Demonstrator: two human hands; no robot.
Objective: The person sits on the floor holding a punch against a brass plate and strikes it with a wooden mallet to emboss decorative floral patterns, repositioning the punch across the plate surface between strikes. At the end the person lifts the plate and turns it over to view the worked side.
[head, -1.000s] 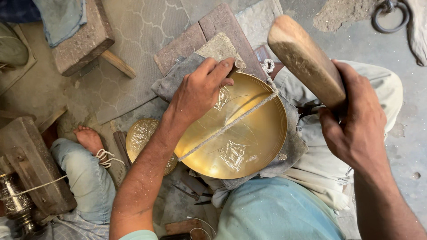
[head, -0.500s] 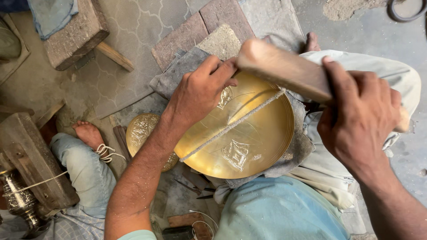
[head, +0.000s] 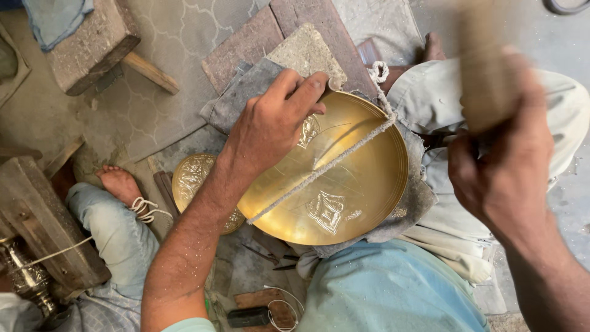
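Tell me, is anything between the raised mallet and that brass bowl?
Nothing solid fills the gap between the blurred wooden mallet in the right hand and the brass bowl. On the bowl itself, a cord lies stretched across, and the left hand presses near its far rim.

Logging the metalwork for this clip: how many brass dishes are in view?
2. The large brass bowl lies on grey cloth under the left hand, a cord across it. A smaller embossed brass plate lies beside it, partly behind the forearm. Others may be hidden.
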